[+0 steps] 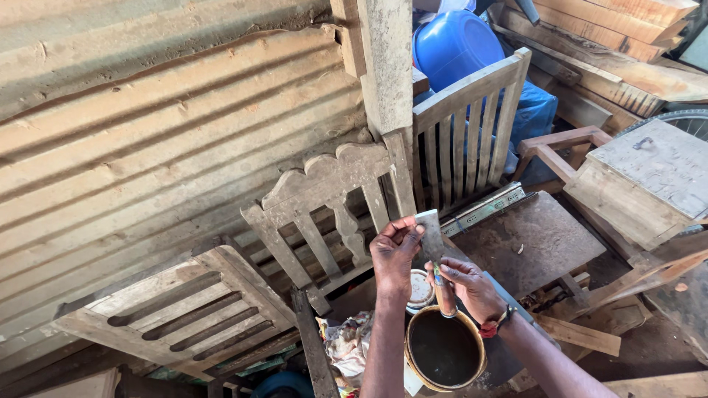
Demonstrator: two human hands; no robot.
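Note:
My left hand point(394, 250) pinches the upper edge of a small grey flat metal piece point(429, 232) and holds it upright. My right hand point(468, 284) grips a thin brush or stick point(440, 284) with its tip against the lower part of that piece. Just below both hands sits a round open tin point(445, 348) with a yellowish rim and dark liquid inside. A small white lid point(421, 289) lies beside the tin, partly hidden behind my left wrist. A wristband shows on my right wrist.
Weathered wooden chair backs point(332, 206) lean against a corrugated metal wall point(147, 147). A slatted wooden panel point(177, 306) lies at lower left. A dark worktop point(538, 239), a metal drawer slide point(483, 210), a blue plastic basin point(453, 44), a wooden box point(649, 184) and planks crowd the right.

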